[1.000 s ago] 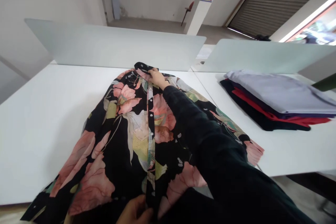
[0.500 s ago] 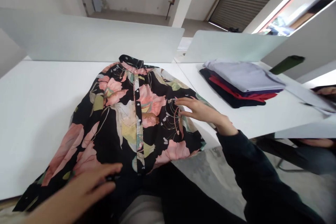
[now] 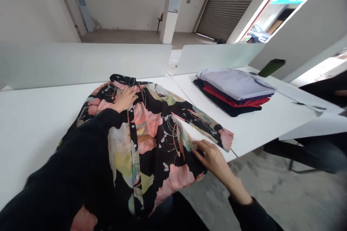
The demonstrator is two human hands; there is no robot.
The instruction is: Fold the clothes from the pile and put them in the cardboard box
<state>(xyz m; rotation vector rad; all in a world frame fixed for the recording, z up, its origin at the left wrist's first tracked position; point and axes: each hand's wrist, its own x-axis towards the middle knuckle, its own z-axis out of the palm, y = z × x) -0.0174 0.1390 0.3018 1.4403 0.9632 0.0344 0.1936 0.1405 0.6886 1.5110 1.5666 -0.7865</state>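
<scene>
A black shirt (image 3: 146, 144) with big pink, cream and green flowers lies front up on the white table, its collar at the far side and its hem hanging near my lap. My left hand (image 3: 125, 99) rests flat on the upper chest just below the collar, fingers stretched out. At the shirt's right side edge, my right hand (image 3: 211, 156) pinches the cloth between thumb and fingers. Beyond that hand the right sleeve stretches out over the table, its pink cuff towards the front edge. My left forearm covers much of the shirt's left side.
To the right stands a stack of folded clothes (image 3: 234, 88), pale lilac on top with purple, red and dark ones below. A frosted divider (image 3: 89, 63) runs along the table's back. A dark green object (image 3: 271, 67) sits further right, near a person's dark sleeve.
My left hand has moved from the lower left up onto the chest below the collar. My right hand has moved down to the side edge, and the right sleeve now lies spread outward.
</scene>
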